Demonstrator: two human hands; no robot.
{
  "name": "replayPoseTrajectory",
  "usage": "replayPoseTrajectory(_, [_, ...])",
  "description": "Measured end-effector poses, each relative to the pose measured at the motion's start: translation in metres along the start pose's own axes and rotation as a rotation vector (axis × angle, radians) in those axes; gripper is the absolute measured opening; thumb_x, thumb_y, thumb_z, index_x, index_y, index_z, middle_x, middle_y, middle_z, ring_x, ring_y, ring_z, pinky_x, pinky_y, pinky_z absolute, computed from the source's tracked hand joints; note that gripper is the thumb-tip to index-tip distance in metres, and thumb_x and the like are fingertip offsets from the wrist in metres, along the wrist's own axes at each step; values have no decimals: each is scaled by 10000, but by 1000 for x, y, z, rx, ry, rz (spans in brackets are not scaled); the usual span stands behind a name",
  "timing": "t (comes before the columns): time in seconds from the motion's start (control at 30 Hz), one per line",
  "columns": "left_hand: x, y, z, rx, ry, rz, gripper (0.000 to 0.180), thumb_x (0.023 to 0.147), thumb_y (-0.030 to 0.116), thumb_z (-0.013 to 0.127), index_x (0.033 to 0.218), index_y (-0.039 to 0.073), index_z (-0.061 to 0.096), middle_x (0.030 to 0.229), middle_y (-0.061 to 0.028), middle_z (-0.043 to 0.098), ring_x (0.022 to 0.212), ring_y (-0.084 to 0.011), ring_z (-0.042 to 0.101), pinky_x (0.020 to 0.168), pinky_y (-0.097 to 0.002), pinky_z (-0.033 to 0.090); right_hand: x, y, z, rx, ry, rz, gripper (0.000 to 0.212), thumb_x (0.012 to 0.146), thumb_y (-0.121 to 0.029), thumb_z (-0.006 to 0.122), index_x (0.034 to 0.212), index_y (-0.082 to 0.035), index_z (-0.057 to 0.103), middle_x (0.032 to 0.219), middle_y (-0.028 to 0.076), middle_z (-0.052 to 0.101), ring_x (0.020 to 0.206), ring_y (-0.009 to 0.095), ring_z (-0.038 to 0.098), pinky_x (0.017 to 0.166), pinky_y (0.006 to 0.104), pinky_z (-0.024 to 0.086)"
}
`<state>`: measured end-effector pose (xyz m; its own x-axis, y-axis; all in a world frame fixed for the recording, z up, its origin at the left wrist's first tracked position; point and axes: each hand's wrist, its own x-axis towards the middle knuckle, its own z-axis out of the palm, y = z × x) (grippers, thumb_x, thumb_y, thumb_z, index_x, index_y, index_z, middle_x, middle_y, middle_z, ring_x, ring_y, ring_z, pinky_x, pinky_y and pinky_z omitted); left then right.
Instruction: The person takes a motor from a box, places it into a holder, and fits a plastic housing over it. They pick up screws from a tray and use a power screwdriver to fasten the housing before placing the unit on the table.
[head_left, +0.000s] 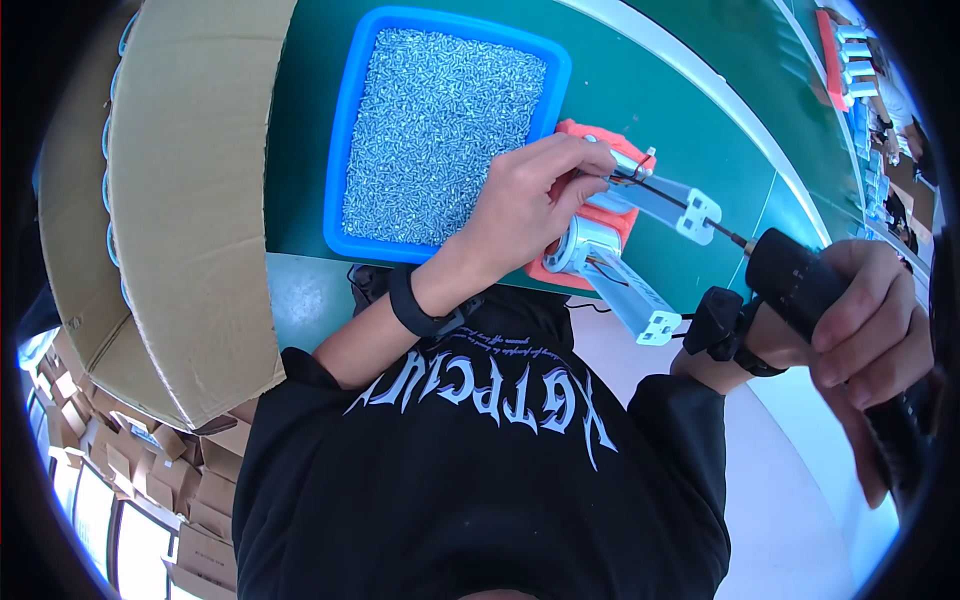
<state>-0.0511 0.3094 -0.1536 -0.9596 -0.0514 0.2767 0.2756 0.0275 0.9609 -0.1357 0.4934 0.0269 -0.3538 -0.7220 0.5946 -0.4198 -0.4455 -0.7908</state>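
Observation:
In my right hand point(870, 330) is a black electric screwdriver point(795, 280), its fingers wrapped round the body. The long thin bit point(722, 232) meets the end of the farther of two white plastic housings point(675, 208) and runs along it toward my left fingertips. My left hand point(540, 195) is closed in a pinch at that housing's inner end, by some thin wires; whatever is between thumb and finger is too small to make out. The nearer white housing point(625, 295), with a round base and wires inside, lies beside it. Both rest on an orange-red foam pad point(548, 275).
A blue tray point(342, 170) full of small silvery screws point(440, 130) stands on the green table point(690, 110), left of the pad. A large open cardboard box point(190, 200) rises at the far left. Across the table, at the right, more white parts point(855, 70) stand on red foam.

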Motion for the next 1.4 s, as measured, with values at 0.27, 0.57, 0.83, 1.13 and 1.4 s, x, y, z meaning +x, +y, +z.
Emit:
replayPoseTrajectory(0.27, [2, 5, -2, 46, -43, 3, 147, 769, -24, 656, 901, 35, 628, 804, -82, 644, 689, -218, 647, 588, -291, 521, -15, -10, 7, -47, 205, -100, 540, 654, -603, 739, 852, -129, 571, 718, 2, 596, 551, 114, 616, 528, 210, 531])
replayPoseTrajectory(0.57, [-1, 3, 0, 132, -55, 29, 136, 758, -18, 666, 872, 41, 621, 780, -77, 636, 679, -214, 639, 569, -297, 504, -15, -10, 24, -133, 329, -172, 531, 664, -585, 739, 891, -134, 576, 696, -13, 594, 526, 91, 607, 499, 202, 527])
replayPoseTrajectory(0.83, [-4, 10, -6, -11, -42, -40, 150, 736, -43, 674, 866, 31, 657, 827, -86, 664, 700, -188, 644, 614, -283, 501, -28, -34, 21, -33, 449, -271, 564, 666, -629, 715, 957, -158, 607, 643, -30, 593, 483, 82, 599, 509, 199, 545])
replayPoseTrajectory(1.13, [-8, 11, -5, -179, -104, -79, 192, 738, -84, 630, 885, 24, 691, 842, -99, 668, 686, -193, 641, 574, -263, 489, -34, -37, 17, 14, 482, -224, 609, 656, -674, 694, 983, -167, 613, 643, -33, 609, 489, 87, 616, 533, 197, 556])
replayPoseTrajectory(1.4, [-8, 8, -3, -52, -88, 116, 269, 718, -138, 551, 892, 7, 696, 837, -109, 679, 699, -215, 656, 595, -303, 521, -39, -42, 9, -13, 444, -227, 595, 639, -667, 714, 956, -169, 641, 649, -34, 611, 497, 88, 621, 542, 203, 563])
